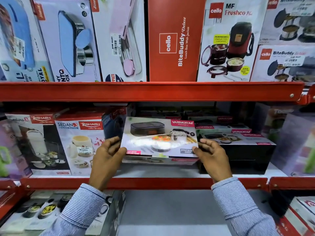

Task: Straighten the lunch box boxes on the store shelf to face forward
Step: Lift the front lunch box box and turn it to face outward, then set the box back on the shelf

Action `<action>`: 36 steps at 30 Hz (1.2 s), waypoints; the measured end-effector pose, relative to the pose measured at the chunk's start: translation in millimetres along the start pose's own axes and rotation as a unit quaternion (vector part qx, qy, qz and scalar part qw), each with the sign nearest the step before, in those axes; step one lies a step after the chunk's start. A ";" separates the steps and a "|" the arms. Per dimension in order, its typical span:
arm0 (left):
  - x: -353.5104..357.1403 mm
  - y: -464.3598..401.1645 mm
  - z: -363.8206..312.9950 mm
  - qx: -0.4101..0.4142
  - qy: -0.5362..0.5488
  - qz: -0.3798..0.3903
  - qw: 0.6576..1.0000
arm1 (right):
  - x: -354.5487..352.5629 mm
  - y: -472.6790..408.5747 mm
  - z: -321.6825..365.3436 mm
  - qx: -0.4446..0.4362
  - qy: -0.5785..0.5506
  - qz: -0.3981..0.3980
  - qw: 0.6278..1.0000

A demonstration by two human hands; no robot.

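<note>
while one varmora lunch box box (159, 137) is held tilted on the middle shelf (143, 183), its printed face up and forward, the left hand (109, 155) grips its left edge and the right hand (213, 155) its right edge. just right sit stacked varmora boxes (235, 138); just left stand two rishabh boxes (80, 142). one red cello box (173, 40) stands above.

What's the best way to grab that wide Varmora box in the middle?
By its two short ends, one hand per side. The Varmora box is wide and flat, too broad for one hand. The left hand and right hand already clasp those ends from the front, leaving the printed face visible.
</note>
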State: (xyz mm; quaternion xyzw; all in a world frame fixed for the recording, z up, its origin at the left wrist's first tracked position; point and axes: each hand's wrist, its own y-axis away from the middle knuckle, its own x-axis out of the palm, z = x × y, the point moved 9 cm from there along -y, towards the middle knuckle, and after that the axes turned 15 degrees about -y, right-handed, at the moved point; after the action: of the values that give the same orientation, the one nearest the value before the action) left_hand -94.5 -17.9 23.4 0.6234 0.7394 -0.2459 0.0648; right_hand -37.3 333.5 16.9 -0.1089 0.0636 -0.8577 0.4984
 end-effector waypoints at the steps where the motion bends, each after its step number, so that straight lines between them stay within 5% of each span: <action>1: 3.0 -0.8 1.7 0.009 -0.017 0.005 1.000 | 1.9 -0.3 -2.2 -0.002 0.002 0.004 1.000; 19: 42.4 -6.8 59.3 0.002 -0.147 0.009 0.989 | 21.4 1.6 -54.8 -0.004 0.152 -0.007 0.988; 29: 41.4 -0.9 59.1 0.054 -0.212 0.009 0.976 | 20.6 10.3 -60.3 -0.016 0.146 -0.017 0.989; 36: 6.2 38.8 19.3 0.145 -0.248 -0.145 0.947 | -2.1 38.5 -28.8 -0.150 0.186 -0.052 0.970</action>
State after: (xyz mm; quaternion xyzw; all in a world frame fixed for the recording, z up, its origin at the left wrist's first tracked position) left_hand -62.9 -17.0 -6.8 0.4313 0.7385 -0.5044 0.1186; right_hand -11.1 316.3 -19.7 -0.0236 0.2774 -0.8682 0.4108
